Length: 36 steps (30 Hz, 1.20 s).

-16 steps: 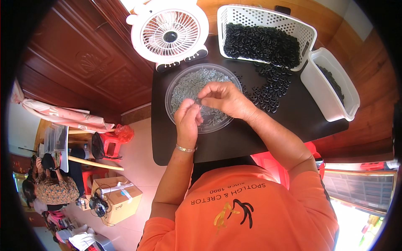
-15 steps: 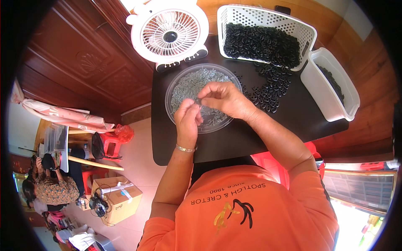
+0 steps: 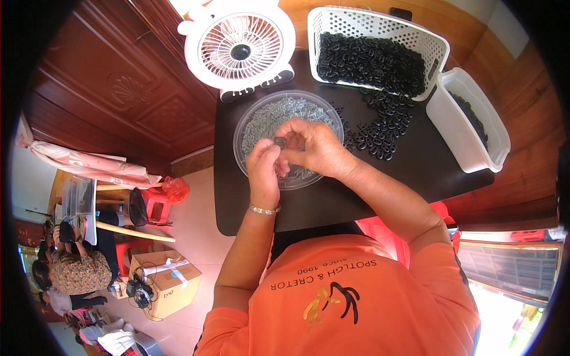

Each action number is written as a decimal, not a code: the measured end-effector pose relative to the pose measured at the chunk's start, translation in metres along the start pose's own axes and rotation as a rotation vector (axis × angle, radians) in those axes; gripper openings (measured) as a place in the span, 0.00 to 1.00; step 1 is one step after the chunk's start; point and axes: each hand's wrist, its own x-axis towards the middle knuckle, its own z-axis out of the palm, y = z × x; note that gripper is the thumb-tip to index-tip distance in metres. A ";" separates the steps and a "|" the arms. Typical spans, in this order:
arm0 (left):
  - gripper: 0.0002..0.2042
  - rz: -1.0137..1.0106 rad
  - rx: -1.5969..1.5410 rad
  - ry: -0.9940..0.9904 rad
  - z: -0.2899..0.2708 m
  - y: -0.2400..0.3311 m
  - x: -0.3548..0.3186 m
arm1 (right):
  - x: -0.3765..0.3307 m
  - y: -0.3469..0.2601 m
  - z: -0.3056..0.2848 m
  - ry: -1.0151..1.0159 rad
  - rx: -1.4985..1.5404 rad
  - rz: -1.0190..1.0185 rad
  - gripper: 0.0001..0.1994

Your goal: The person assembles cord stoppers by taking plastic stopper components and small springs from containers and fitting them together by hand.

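A small dark oval piece is pinched at the fingertips of my left hand, above a round clear tub. My right hand meets it from the other side, its curled forefinger at the piece and its thumb just below. Whether a screw sits in the piece is too small to make out. Many small silvery screw-like pieces fill the tub beneath both hands. Loose black oval rings are spread on the dark table to the right of the tub.
A white animal-shaped fan stands behind the tub. At the back, a white perforated basket holds a heap of black rings. A white bin with more dark pieces stands at the right edge. Leftward are a cardboard box and another person.
My right thumb has dropped away from my forefinger, widening the gap between them. More of the dark piece shows between my hands. The person at the left has shifted slightly.
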 end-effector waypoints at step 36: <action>0.09 -0.002 -0.090 -0.067 0.000 -0.002 0.001 | -0.001 -0.008 -0.005 0.016 -0.314 -0.299 0.15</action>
